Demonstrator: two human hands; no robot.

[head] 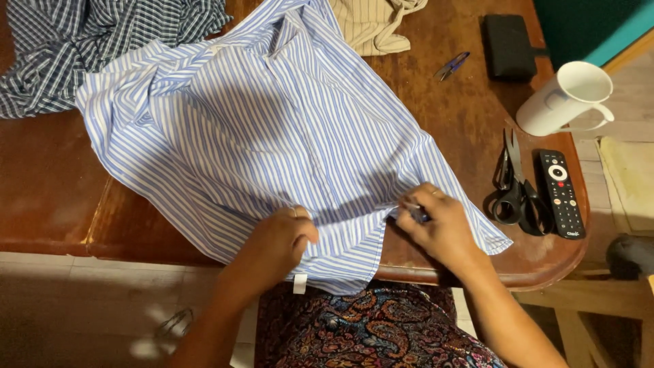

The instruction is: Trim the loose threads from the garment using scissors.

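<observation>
— Where's the blue-and-white striped cotton shirt point(272, 129)?
— Spread flat across the dark brown wooden counter point(54, 197), its lower hem hanging over the near edge.
— And the hands?
— The left hand point(279, 245) is closed, pinching the shirt's fabric near the hem. The right hand point(436, 225) sits just beside it, fingers pinched on a small thin object at the shirt's edge; I can't tell what it is.
— What lies around?
— Black-handled scissors point(514, 191) and a black remote control point(562, 194) to the right, side by side. Beyond them a white plastic jug point(565, 99), a black rectangular case point(509, 46) and small blue-handled snips point(452, 66). A dark checked shirt point(82, 41) and a beige striped garment point(371, 24) lie at the far side.
</observation>
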